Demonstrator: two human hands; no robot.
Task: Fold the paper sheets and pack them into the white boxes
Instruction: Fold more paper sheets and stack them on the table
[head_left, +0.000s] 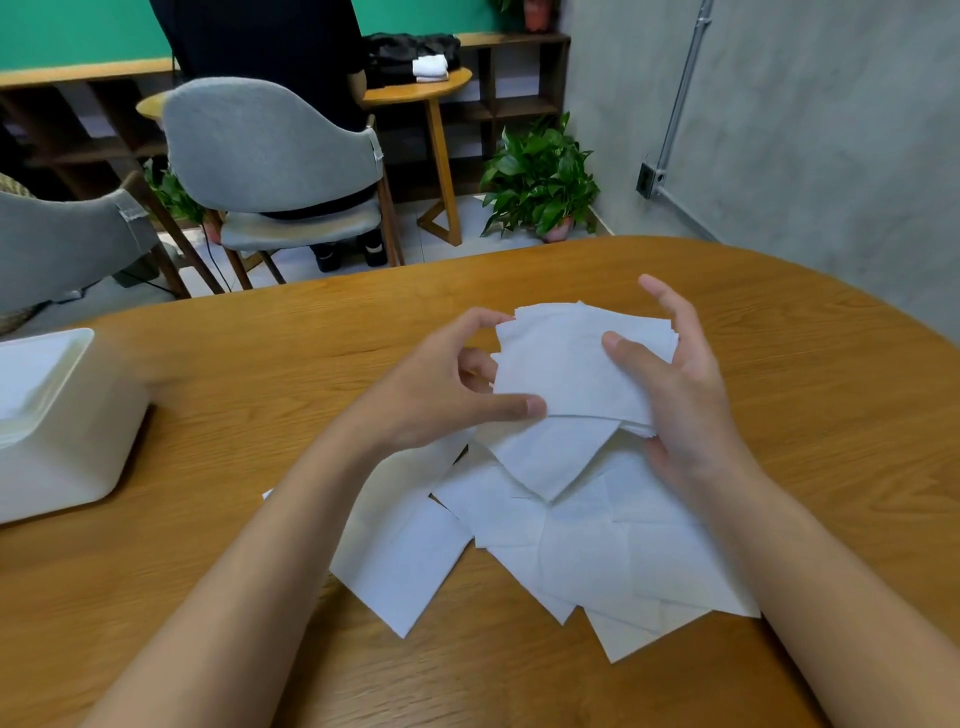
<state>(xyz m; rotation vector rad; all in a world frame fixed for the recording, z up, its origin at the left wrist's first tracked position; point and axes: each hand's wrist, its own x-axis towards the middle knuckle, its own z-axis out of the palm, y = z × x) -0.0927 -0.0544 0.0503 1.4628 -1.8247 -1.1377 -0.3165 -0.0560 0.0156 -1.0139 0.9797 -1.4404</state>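
A stack of folded white paper sheets (566, 364) is held above the wooden table (260, 374). My right hand (680, 395) grips the stack's right side, thumb on top and fingers behind. My left hand (447, 389) pinches the stack's left edge with thumb and curled fingers. Below them, several loose white sheets (561, 535) lie overlapping on the table. A white box (57, 421) stands open at the table's left edge, with white paper inside it.
Two grey chairs (260, 156) stand beyond the table's far edge, and a person in dark clothes sits on one. A potted plant (540, 182) stands on the floor by the grey wall. A small round wooden side table (421, 91) is further back.
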